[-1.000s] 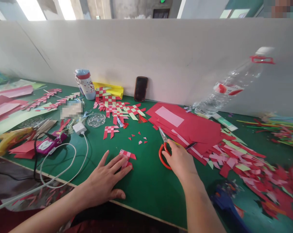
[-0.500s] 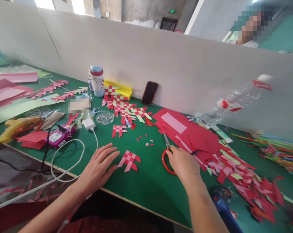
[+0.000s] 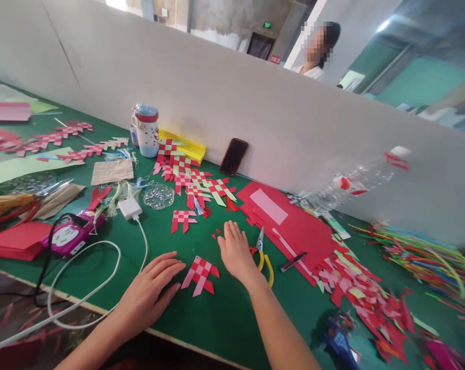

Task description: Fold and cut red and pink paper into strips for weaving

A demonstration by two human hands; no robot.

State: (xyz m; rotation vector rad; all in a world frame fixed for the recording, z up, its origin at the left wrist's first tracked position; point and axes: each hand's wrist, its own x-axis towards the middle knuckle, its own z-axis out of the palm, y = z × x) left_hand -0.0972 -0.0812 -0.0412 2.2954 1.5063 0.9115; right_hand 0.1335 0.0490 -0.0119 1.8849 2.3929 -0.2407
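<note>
While my left hand (image 3: 150,289) and right hand (image 3: 237,253) are empty, the woven paper fish (image 3: 200,275) sits lower-center between them, lefty's closer.

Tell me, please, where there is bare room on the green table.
Bare: nearer than the front checkered piece, between left forearm and right forearm; also from right forearm to blue object. Crowded: around purple device and paper scraps.

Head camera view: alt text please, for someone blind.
A person's bare left hand is beside a red and pink checkered paper weave on a green table; the right hand is near red paper scraps and metal scissors with red and yellow handles. Behind are woven paper pieces and red paper sheets.
</note>
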